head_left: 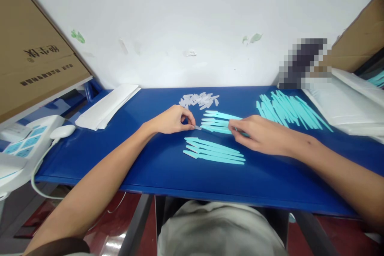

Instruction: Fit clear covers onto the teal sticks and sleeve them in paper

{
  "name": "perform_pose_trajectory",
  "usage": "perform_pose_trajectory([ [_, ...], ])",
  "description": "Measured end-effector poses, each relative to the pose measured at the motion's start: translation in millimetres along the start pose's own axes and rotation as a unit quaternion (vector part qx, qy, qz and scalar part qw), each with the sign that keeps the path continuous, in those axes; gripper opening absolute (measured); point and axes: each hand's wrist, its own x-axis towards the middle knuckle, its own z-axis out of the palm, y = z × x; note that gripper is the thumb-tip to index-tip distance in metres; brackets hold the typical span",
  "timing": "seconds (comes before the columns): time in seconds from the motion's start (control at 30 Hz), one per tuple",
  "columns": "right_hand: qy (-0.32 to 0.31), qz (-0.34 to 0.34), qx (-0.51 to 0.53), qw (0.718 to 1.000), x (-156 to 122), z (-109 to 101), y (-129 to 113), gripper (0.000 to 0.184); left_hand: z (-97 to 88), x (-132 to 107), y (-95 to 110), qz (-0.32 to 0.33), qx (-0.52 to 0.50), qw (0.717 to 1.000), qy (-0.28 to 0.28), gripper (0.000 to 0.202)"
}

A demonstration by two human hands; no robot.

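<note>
My left hand [174, 120] is curled in a pinch at the small clear cap [198, 127] on the tip of a turquoise razor stick [214, 129]. My right hand [258, 134] is closed over the handle end of that same stick. Both rest on the blue table [156, 168]. A short row of turquoise sticks [214, 152] lies just in front of my hands. A few more sticks [219, 117] lie behind them. A heap of small clear caps [199, 100] sits further back.
A large fan of turquoise sticks [288, 112] lies at the right, beside white packets [345, 104]. Folded white sheets [108, 106] lie at the left. A cardboard box [33, 56] and a white device with a cable [27, 140] stand left of the table.
</note>
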Motion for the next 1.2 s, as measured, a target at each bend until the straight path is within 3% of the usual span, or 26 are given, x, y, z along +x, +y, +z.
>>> perform_pose_trajectory([
  [0.3, 0.027, -0.013, 0.000, 1.000, 0.0, 3.5, 2.1, 0.017, 0.3, 0.3, -2.8, 0.009, -0.014, 1.000, -0.006, 0.016],
  [0.5, -0.006, -0.003, -0.008, 1.000, 1.4, 3.2, -2.4, 0.019, 1.0, 0.4, -1.5, 0.005, -0.025, 1.000, -0.009, 0.016],
  [0.6, 0.007, -0.007, -0.009, 1.000, 3.1, 6.6, -5.3, 0.020, 6.7, 2.4, 3.6, 0.011, -0.037, 0.999, -0.009, 0.019],
  [0.8, 0.053, -0.020, -0.054, 0.997, 3.8, 11.0, -5.7, 0.019, 19.3, 7.7, 8.8, 0.036, -0.038, 0.998, 0.038, 0.021],
  [0.9, 0.046, 0.000, -0.079, 0.996, 3.1, 10.7, -1.8, 0.021, 16.0, 7.3, -2.9, 0.035, 0.030, 0.994, 0.104, 0.028],
  [1.0, 0.032, 0.005, -0.085, 0.996, 2.9, 11.0, 1.4, 0.025, 7.8, 4.4, -20.4, 0.011, 0.167, 0.974, 0.151, 0.030],
  [1.1, 0.028, 0.011, -0.084, 0.996, 3.4, 11.1, 2.0, 0.026, 0.3, 0.8, -34.6, -0.017, 0.262, 0.956, 0.132, 0.035],
  [1.2, 0.023, 0.014, -0.075, 0.997, 3.6, 10.1, 0.5, 0.029, -3.1, -1.3, -41.2, -0.021, 0.295, 0.950, 0.099, 0.038],
])
